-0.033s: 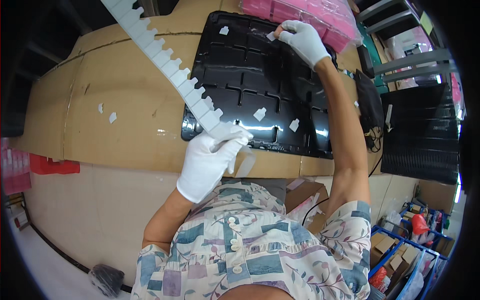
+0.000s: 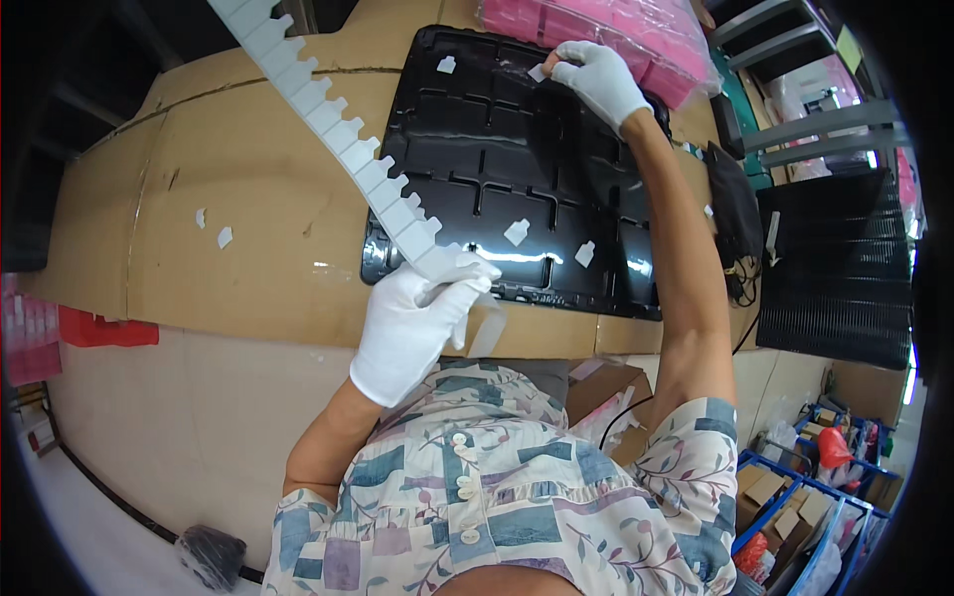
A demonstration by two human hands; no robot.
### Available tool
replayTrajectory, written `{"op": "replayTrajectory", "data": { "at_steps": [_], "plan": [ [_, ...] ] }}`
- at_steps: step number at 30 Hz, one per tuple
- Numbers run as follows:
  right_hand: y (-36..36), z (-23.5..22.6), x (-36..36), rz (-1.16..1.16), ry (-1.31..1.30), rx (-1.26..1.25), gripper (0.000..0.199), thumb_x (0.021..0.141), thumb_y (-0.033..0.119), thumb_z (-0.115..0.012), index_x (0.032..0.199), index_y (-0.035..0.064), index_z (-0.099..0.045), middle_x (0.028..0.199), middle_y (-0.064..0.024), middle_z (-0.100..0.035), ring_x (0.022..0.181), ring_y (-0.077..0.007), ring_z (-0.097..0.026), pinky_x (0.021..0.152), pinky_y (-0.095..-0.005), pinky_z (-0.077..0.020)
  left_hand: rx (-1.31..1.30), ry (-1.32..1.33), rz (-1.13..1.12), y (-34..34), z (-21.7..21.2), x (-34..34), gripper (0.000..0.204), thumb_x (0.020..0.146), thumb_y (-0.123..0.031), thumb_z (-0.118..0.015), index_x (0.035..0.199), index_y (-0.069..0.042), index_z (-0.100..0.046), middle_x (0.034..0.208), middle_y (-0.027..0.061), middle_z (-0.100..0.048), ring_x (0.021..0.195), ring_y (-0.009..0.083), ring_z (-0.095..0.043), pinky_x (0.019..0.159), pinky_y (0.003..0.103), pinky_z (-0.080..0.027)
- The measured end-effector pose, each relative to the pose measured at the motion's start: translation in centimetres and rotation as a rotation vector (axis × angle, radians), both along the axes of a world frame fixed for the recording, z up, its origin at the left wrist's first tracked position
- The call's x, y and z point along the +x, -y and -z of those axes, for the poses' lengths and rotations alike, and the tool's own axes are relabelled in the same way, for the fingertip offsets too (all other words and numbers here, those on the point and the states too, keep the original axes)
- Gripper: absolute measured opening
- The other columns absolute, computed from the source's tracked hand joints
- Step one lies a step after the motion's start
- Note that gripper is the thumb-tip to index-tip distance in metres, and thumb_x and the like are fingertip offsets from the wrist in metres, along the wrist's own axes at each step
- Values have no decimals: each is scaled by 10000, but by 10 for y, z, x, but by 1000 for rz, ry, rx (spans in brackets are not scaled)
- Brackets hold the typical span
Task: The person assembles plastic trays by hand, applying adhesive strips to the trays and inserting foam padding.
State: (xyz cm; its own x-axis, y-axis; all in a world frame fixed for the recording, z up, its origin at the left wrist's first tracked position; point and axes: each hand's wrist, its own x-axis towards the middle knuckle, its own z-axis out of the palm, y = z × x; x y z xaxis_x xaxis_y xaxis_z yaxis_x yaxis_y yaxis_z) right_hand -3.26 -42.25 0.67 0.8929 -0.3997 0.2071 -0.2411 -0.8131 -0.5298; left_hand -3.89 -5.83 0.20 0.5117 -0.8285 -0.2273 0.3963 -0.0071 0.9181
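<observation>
A white glove covers my left hand (image 2: 412, 328), which is closed on the lower end of a long strip of white tabbed labels (image 2: 343, 142). The strip rises to the upper left, and a loose tail of it hangs below the fingers. At the far side of a black plastic tray (image 2: 437, 134), my gloved right hand (image 2: 601, 84) pinches a small white label (image 2: 538, 73) against or just above the surface; contact is unclear. A bare fingertip shows through that glove. Similar white labels lie on the tray at far left (image 2: 446, 65), near middle (image 2: 517, 231) and near right (image 2: 585, 253).
Cardboard (image 2: 248, 199) covers the table, with white scraps (image 2: 225, 237) on its left part. Pink packs in clear wrap (image 2: 646, 50) border the tray's far right. To the right are a black pouch (image 2: 733, 209) with cords and a ribbed black panel (image 2: 835, 263).
</observation>
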Motion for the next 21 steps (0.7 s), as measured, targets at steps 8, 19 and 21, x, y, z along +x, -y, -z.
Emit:
{"op": "replayTrajectory", "data": {
  "at_steps": [8,19,21],
  "plan": [
    [0,21,31,177,-200,-208,274,806,318,-735,1007,131,-743,983,-124,-731,958,-316,-688,860,-386,-521,-10,-152,-87,7,1,15,502,948,-10,-596,1394,65,-379,1014,139,-639,684,159,-673,504,232,-541],
    [-147,-33,-60,-133,-73,601,259,901,214,-704,1001,-25,-694,849,-21,-691,799,-70,-612,747,-259,-518,-119,-107,-135,18,14,23,177,966,-32,-586,1132,23,-563,967,101,-651,703,126,-665,504,213,-522],
    [-184,-30,-80,-29,-14,702,234,847,155,-771,997,-12,-704,778,12,-658,706,-42,-558,672,-206,-483,-141,-77,-165,20,15,19,125,966,-41,-595,1077,13,-574,953,93,-659,693,122,-663,508,215,-526]
  ]
}}
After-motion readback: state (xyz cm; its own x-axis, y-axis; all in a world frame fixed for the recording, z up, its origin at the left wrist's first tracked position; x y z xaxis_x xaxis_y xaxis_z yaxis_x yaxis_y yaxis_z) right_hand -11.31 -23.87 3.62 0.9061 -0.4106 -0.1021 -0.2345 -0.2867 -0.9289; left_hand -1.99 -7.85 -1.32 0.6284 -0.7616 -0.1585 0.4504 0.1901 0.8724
